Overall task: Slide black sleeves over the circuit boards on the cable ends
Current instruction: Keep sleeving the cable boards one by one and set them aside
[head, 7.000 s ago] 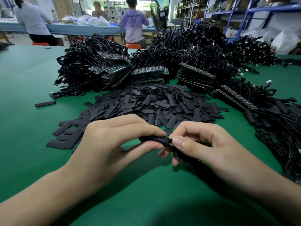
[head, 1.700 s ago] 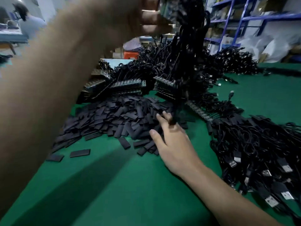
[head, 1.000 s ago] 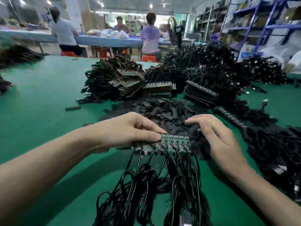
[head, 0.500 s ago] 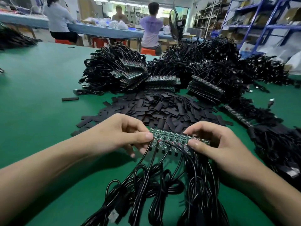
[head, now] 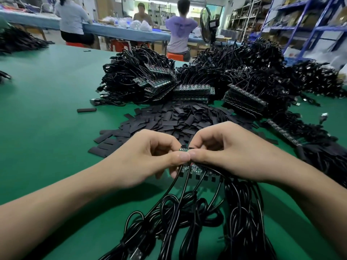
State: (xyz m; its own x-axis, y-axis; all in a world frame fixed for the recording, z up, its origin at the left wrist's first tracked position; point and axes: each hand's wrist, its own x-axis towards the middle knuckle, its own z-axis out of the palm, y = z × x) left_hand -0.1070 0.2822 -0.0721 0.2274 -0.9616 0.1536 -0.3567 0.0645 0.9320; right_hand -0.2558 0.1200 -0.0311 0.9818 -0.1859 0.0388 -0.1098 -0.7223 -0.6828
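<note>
Head view, nearest first: a bundle of black cables (head: 187, 212) loops across the green bench (head: 47, 109) and runs up to a strip of circuit boards (head: 196, 168) held between both hands. The strip's long axis runs left to right; most of it is hidden under the right hand (head: 231, 156), and only its left end shows. The left hand (head: 150, 158) grips that end. Both sets of fingers are curled tight and pinch the strip, thumb tips touching over it. This looks like the end board being parted from its neighbours. No sleeve is in either hand. The pile of black sleeves (head: 178, 119) lies just beyond the knuckles, about equally near to both hands, so the next reach probably goes straight forward. Farther off sit stacked board strips (head: 193, 90) among heaped cables.
</note>
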